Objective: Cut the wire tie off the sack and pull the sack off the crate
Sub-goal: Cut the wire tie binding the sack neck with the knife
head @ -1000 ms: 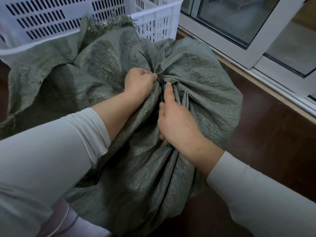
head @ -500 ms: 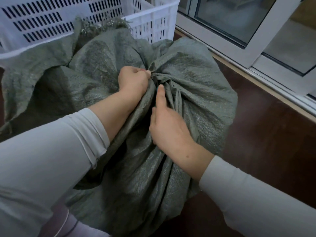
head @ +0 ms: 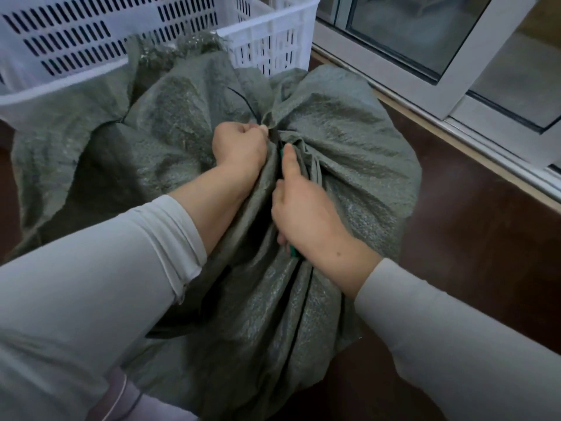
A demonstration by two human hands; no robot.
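The soft woven sack (head: 303,299) lies on the floor (head: 470,238) near the white crate (head: 273,31). The left hand (head: 239,147) pinches its gathered neck; the right hand (head: 303,208) grips a green-handled tool (head: 293,253). The fabric looks light and crumply, best held at the neck.

The sack (head: 349,141) lies on the floor (head: 473,238) in front of the person, its gathered neck at the middle. The left hand (head: 239,147) sits left of the neck, the right hand (head: 306,208) just right and nearer. A crate (head: 91,41) stands behind-left; a window frame (head: 449,74) runs along the right.
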